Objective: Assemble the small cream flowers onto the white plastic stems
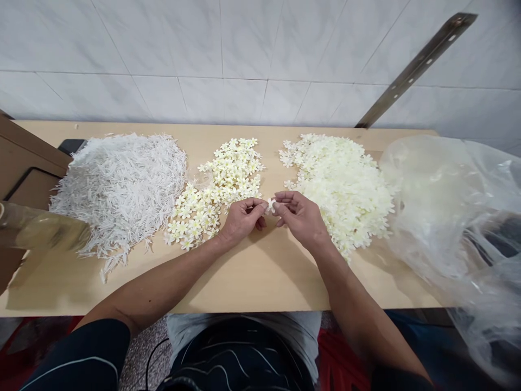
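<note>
A small white artificial flower point(271, 205) is pinched between my two hands over the middle of the table. My left hand point(245, 218) has thumb and fingertips closed at the flower's left side. My right hand point(300, 218) grips its right side with thumb and forefinger, the other fingers curled behind. Left of my hands lies a heap of small flowers with yellow centres point(234, 174). To the right rises a bigger pile of pale cream flower pieces point(340, 182), close to my right hand. Whether my left fingers also hold a thin stem is too small to tell.
A large mound of thin white strands point(126, 179) covers the table's left part. Beside it are a clear plastic container point(44, 228) and a cardboard box point(28, 146). A clear plastic bag point(443, 201) hangs over the right edge. Behind the table point(260, 277) stands a tiled wall.
</note>
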Motion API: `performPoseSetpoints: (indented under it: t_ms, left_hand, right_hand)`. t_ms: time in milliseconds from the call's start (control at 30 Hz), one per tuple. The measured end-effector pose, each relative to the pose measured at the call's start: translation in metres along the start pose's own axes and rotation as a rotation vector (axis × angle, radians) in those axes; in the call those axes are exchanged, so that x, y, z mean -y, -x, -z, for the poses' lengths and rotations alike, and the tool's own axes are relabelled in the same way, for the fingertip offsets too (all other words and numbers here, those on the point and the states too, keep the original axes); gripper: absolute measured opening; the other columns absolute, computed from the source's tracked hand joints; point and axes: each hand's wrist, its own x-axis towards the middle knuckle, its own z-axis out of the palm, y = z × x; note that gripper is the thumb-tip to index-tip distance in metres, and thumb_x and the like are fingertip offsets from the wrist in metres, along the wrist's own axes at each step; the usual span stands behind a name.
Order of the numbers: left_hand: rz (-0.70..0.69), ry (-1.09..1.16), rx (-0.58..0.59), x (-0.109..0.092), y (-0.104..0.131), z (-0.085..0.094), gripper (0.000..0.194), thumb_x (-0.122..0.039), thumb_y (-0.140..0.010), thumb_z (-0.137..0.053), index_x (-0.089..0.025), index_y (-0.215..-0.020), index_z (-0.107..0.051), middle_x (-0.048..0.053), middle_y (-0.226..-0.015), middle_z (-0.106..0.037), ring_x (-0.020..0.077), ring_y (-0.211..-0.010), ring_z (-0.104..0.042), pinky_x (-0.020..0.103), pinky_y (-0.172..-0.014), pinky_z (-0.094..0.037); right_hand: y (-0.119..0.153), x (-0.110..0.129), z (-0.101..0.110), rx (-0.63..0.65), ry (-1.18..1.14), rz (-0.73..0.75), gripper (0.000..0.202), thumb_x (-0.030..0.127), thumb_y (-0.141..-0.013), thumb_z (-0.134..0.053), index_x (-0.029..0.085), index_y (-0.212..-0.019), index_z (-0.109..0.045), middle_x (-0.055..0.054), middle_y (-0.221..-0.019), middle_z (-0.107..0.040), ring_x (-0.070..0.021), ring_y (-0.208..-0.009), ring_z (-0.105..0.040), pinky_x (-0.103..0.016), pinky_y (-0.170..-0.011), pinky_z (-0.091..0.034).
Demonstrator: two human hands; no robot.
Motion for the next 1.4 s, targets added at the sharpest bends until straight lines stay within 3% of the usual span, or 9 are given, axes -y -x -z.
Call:
performPoseSetpoints:
  t_ms: [67,200,433,633,833,1000,1400]
  left_hand:
    - [0.009,0.008,0.021,-0.001,0.0,0.001,0.038,-0.053,-0.088,-0.072,-0.014,-0.088,-0.071,0.002,-0.058,-0.066,0.0123,-0.049,-0.06,0.023,-0.052,-0.052]
    - [-0.001,0.004,0.041,-0.001,-0.001,0.002,0.039,-0.054,-0.088,-0.072,-0.015,-0.088,-0.069,0.001,-0.059,-0.066,0.0126,-0.05,-0.061,0.023,-0.052,-0.052]
    - [-0.017,-0.11,0.006,0.002,0.001,0.001,0.037,-0.051,-0.09,-0.07,-0.015,-0.085,-0.069,0.001,-0.058,-0.066,0.0133,-0.049,-0.062,0.024,-0.051,-0.052]
    - [-0.032,-0.156,-0.009,0.005,0.002,0.0,0.037,-0.052,-0.089,-0.069,-0.016,-0.083,-0.069,0.001,-0.057,-0.065,0.0128,-0.047,-0.06,0.024,-0.049,-0.05]
    - [-0.03,-0.132,0.028,0.004,0.001,0.002,0.035,-0.05,-0.09,-0.069,-0.016,-0.084,-0.069,0.001,-0.057,-0.065,0.0126,-0.047,-0.06,0.023,-0.049,-0.05]
    - [-0.009,-0.082,0.035,0.002,0.0,0.003,0.038,-0.052,-0.09,-0.07,-0.014,-0.085,-0.071,0.002,-0.057,-0.065,0.012,-0.047,-0.059,0.023,-0.05,-0.05]
    - [0.023,-0.024,0.023,0.0,-0.001,0.003,0.043,-0.056,-0.089,-0.07,-0.013,-0.092,-0.074,0.002,-0.057,-0.065,0.0124,-0.049,-0.059,0.024,-0.052,-0.051]
  right_hand:
    - [-0.002,0.003,0.003,0.078,-0.089,-0.073,0.047,0.054,-0.084,-0.077,0.019,-0.114,-0.069,-0.007,-0.088,-0.071,-0.0194,-0.073,-0.068,-0.03,-0.055,-0.058]
    - [-0.004,0.004,0.007,0.24,-0.13,-0.134,0.047,0.063,-0.084,-0.075,0.017,-0.092,-0.072,-0.003,-0.074,-0.062,-0.0138,-0.062,-0.058,-0.026,-0.052,-0.052]
    - [-0.003,0.002,0.004,0.141,-0.035,-0.047,0.045,0.06,-0.077,-0.082,0.017,-0.085,-0.071,-0.001,-0.074,-0.061,-0.0118,-0.057,-0.055,-0.026,-0.051,-0.048]
    - [-0.003,0.005,0.012,0.221,0.048,-0.063,0.045,0.061,-0.08,-0.08,0.018,-0.077,-0.068,0.002,-0.062,-0.055,-0.0113,-0.051,-0.052,-0.026,-0.048,-0.039]
    - [-0.002,0.011,0.016,0.32,0.089,-0.112,0.044,0.061,-0.08,-0.079,0.018,-0.081,-0.07,0.002,-0.057,-0.056,-0.0118,-0.049,-0.05,-0.026,-0.047,-0.033]
    - [-0.003,0.005,0.017,0.363,0.035,-0.056,0.041,0.059,-0.086,-0.075,0.019,-0.079,-0.066,0.002,-0.059,-0.054,-0.0124,-0.054,-0.05,-0.027,-0.051,-0.038]
    - [-0.003,0.001,0.011,0.27,-0.101,-0.056,0.048,0.066,-0.087,-0.071,0.02,-0.074,-0.062,0.0,-0.069,-0.056,-0.0126,-0.055,-0.053,-0.028,-0.053,-0.047]
